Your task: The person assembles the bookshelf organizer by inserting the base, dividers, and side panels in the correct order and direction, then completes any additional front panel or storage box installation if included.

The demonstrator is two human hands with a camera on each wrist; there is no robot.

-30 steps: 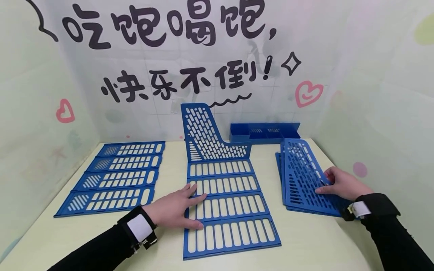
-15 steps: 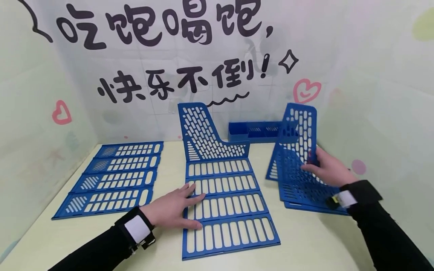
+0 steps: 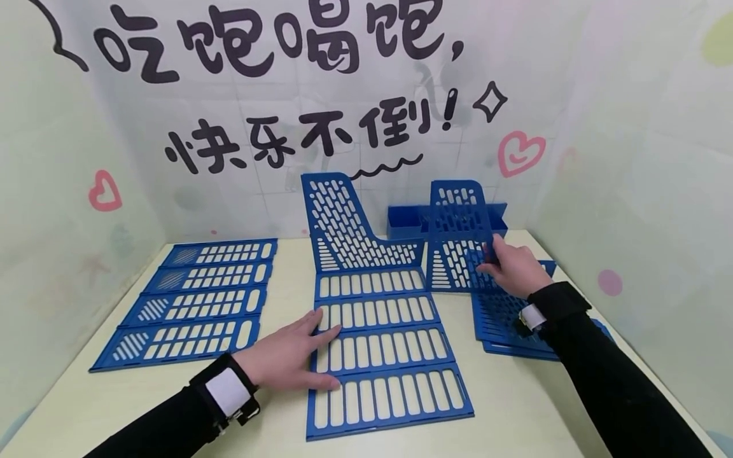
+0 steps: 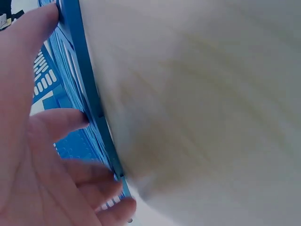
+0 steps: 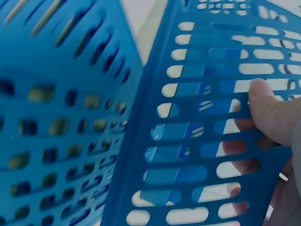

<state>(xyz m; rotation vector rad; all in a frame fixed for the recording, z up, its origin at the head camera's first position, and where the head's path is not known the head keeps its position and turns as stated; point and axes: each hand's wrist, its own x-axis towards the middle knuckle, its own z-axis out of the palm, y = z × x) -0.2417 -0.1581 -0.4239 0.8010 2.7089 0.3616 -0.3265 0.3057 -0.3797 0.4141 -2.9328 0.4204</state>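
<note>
My left hand (image 3: 283,359) rests with spread fingers on the left edge of the joined blue slotted panels (image 3: 395,418) in the middle of the table. In the left wrist view, its fingertips touch their blue edge (image 4: 87,66). A blue perforated side panel (image 3: 319,219) stands upright at the far end of these panels. My right hand (image 3: 518,270) pinches another perforated side panel (image 3: 487,219), held upright just right of the standing one. The right wrist view shows my thumb (image 5: 270,110) on the face of that panel. More side panels (image 3: 487,334) lie stacked under my right forearm.
Several blue panels (image 3: 137,318) with cutouts lie in a row at the left. A blue divided box (image 3: 403,222) is at the back against the wall, partly behind the held panel. Walls border the table (image 3: 515,407) at the back and sides.
My right hand has lifted a side panel off the right-hand stack, tilted it upright and carried it left toward the middle. My left hand has stayed on the slotted panels.
</note>
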